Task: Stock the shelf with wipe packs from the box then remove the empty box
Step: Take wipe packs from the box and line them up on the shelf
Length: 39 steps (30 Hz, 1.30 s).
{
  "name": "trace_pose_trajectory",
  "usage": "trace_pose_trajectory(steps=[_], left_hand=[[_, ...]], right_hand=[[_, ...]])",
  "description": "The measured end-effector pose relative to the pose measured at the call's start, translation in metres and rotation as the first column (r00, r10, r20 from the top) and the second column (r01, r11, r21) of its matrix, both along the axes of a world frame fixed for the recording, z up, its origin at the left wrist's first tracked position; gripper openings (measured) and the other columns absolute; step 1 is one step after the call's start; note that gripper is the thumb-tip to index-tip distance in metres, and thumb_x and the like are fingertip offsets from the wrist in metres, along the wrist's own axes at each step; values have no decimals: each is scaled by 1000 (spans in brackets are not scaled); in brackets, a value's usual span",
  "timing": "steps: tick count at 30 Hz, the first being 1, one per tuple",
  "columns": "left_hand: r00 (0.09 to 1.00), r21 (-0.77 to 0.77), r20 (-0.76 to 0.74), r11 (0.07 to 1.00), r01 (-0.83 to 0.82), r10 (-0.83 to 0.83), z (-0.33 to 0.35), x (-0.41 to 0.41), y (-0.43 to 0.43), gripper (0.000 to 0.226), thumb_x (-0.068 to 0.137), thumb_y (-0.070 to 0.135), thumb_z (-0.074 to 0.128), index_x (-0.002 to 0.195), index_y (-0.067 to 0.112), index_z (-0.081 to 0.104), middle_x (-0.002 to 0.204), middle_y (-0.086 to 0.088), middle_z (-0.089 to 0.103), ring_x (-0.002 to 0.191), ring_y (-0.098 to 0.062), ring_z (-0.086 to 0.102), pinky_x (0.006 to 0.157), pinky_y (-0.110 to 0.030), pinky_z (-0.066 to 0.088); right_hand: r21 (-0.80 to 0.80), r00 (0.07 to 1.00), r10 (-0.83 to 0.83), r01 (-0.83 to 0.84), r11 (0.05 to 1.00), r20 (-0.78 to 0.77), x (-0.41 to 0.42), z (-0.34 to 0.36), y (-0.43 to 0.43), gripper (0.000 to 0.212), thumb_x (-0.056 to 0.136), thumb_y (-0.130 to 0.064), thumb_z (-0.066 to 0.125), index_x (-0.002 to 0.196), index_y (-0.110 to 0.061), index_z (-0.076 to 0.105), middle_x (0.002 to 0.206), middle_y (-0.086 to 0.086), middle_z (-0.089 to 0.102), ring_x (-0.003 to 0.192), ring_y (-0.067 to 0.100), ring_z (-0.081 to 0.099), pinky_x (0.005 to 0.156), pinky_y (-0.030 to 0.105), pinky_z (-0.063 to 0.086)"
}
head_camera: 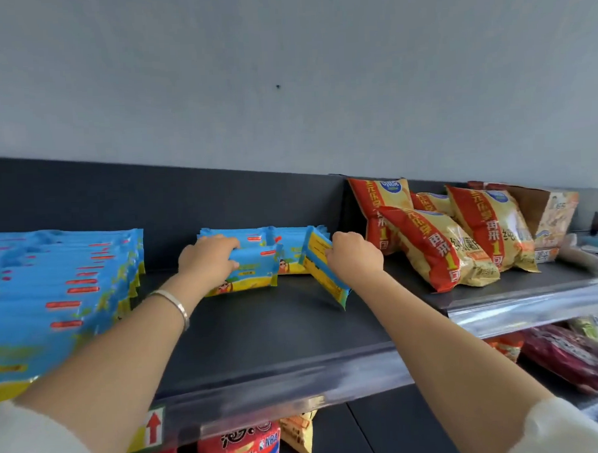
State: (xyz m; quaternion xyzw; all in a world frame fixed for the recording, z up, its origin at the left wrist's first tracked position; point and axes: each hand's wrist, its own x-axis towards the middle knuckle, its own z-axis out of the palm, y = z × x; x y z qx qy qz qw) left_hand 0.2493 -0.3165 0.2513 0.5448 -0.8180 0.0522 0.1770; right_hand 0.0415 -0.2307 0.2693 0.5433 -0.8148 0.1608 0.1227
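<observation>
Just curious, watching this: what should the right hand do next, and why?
Probably turn the tilted wipe pack to sit square beside the front wipe pack that the left hand grips: the right hand holds it askew, yellow back showing.

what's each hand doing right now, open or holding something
Left hand: closed, gripping the front wipe pack.
Right hand: closed, pinching the tilted wipe pack.

Bare shelf [278, 333] lies open between the wipe-pack row [61, 298] leftward and snack bags [439, 251] rightward.
</observation>
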Motion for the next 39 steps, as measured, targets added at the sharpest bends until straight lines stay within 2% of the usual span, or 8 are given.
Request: trace_pose_trajectory(steps=[11, 15, 18, 24, 27, 32, 37, 39], left_hand=[[981, -354, 183, 935, 7, 62, -24, -11, -27, 66, 81, 13, 63, 135, 28, 28, 124, -1, 40, 110, -23, 43, 86, -33, 36], [971, -365, 230, 931, 27, 62, -24, -14, -30, 68, 81, 15, 65, 136, 30, 27, 122, -1, 40, 106, -22, 43, 83, -33, 35], [967, -375, 243, 927, 18, 80, -24, -17, -31, 67, 81, 19, 66, 136, 29, 28, 122, -2, 40, 106, -23, 43, 82, -34, 35], [963, -373, 255, 928, 18, 84, -19, -28, -25, 63, 81, 21, 66, 134, 29, 32, 126, -2, 39, 110, -23, 42, 89, -36, 33], [984, -301, 174, 950, 86, -34, -12, -41, -14, 50, 85, 34, 62, 130, 28, 40, 128, 2, 42, 115, -21, 41, 93, -35, 32], [870, 254, -270, 841, 477, -412, 1, -67, 19, 56, 83, 44, 64, 132, 27, 45, 115, 9, 53, 108, -11, 53, 89, -26, 43], [919, 226, -176, 894, 387, -353, -18, -83, 30, 66, 80, 38, 68, 137, 25, 37, 121, 2, 55, 103, -15, 56, 83, -28, 49], [933, 227, -210, 914, 336, -291, -19, -80, 25, 54, 84, 26, 64, 133, 20, 43, 119, -1, 56, 97, -16, 55, 72, -24, 44]], right_hand=[[76, 998, 41, -45, 996, 54, 2, -4, -30, 27, 90, -13, 42, 66, -20, 31, 72, -2, 40, 67, 20, 47, 48, 26, 30], [103, 998, 60, -60, 993, 1, -3, 0, -30, 12, 88, -15, 43, 95, -19, 51, 90, 1, 55, 70, 19, 51, 52, 26, 34], [180, 994, 109, -105, 978, -16, -7, 8, -29, 44, 87, -20, 44, 129, -33, 44, 112, 1, 58, 83, 22, 57, 57, 28, 40], [204, 962, 172, -215, 955, 211, -14, 9, -34, 36, 85, -17, 46, 113, -34, 62, 110, 2, 58, 71, 21, 61, 62, 30, 53], [184, 934, 169, -234, 955, 314, -17, 7, -35, 28, 87, -15, 48, 107, -25, 65, 97, 2, 58, 61, 19, 63, 64, 29, 58], [55, 854, 130, -182, 982, 504, -22, 9, -39, 23, 84, -11, 51, 99, -7, 67, 76, 7, 66, 65, 23, 71, 66, 34, 61], [84, 744, 99, -205, 975, 661, -21, 10, -40, 23, 90, -9, 52, 110, -2, 62, 80, 15, 72, 75, 25, 72, 76, 35, 60], [77, 703, 137, -264, 962, 698, -20, 11, -39, 29, 94, -7, 44, 119, -3, 59, 77, 15, 66, 69, 22, 65, 63, 24, 56]])
